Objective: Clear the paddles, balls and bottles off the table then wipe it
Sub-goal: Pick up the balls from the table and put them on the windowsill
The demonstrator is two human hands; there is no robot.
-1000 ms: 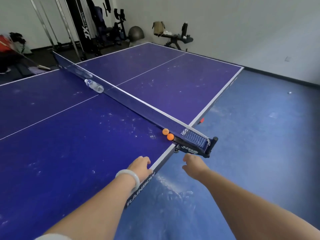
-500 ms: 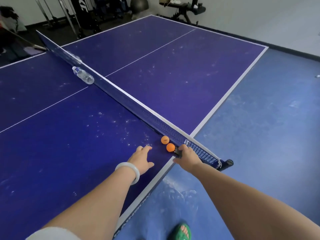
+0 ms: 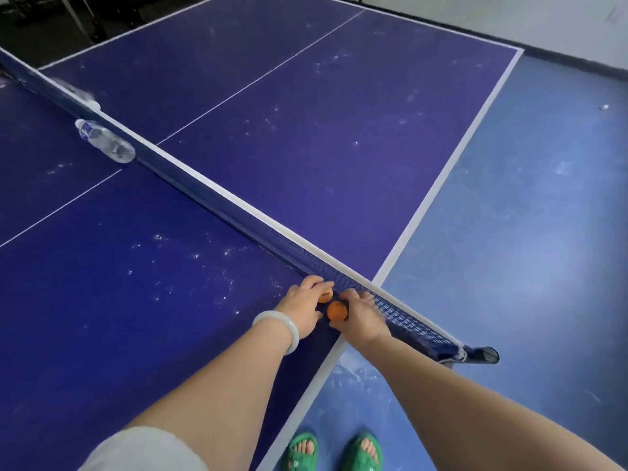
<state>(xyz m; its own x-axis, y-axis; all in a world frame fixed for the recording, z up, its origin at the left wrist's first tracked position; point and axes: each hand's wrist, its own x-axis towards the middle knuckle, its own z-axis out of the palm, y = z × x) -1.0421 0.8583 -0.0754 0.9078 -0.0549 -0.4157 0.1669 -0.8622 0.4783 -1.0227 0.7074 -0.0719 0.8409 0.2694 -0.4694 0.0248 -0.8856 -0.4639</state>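
Two orange balls lie against the net (image 3: 238,212) near the side edge of the blue ping-pong table (image 3: 102,283). My left hand (image 3: 304,309), with a white bangle on the wrist, curls its fingers over the farther ball (image 3: 325,296). My right hand (image 3: 362,316) pinches the nearer ball (image 3: 336,311) between thumb and fingers. A clear plastic bottle (image 3: 105,146) lies on its side against the net, far to the left. A second bottle (image 3: 86,102) shows blurred behind the net. No paddle is in view.
The table top carries white dust and smudges. The net post (image 3: 482,355) sticks out past the table edge at the right. My feet in green sandals (image 3: 334,452) stand on the blue floor beside the table. A small white object (image 3: 604,107) lies on the floor far right.
Both hands moved forward from the table edge to the net. Each has closed on an orange ball. The view tilted down and closer.
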